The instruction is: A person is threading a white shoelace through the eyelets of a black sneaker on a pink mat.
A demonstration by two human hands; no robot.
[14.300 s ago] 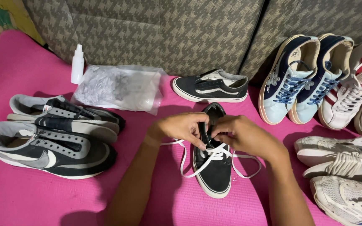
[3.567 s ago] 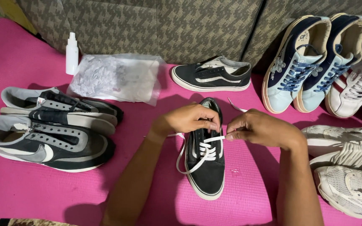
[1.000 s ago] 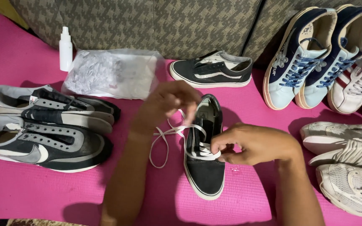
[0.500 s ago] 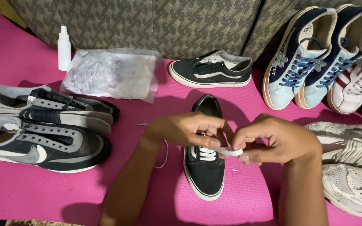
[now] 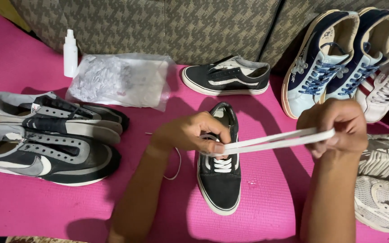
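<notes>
1. Around the black sneaker (image 5: 220, 180), which stands toe-toward-the-wearer on the pink mat (image 5: 32, 207), lie two grey-and-black trainers (image 5: 46, 148) to the left, a matching black sneaker (image 5: 225, 81) on its side behind, blue-laced pairs (image 5: 320, 67) at upper right and white mesh shoes (image 5: 383, 198) at right; nothing blocks the shoe but the left hand over its tongue
2. A clear plastic bag (image 5: 120, 81) of pale contents lies behind the trainers, with a small white spray bottle (image 5: 70, 54) upright just beside it against the patterned sofa (image 5: 181, 27)
3. Half a second ago both hands were pinched close together over the eyelets; now the right hand (image 5: 336, 126) has drawn well out to the right, gripping the white lace (image 5: 275, 140) pulled taut, while the left hand (image 5: 192, 132) stays closed on the lace at the shoe
</notes>
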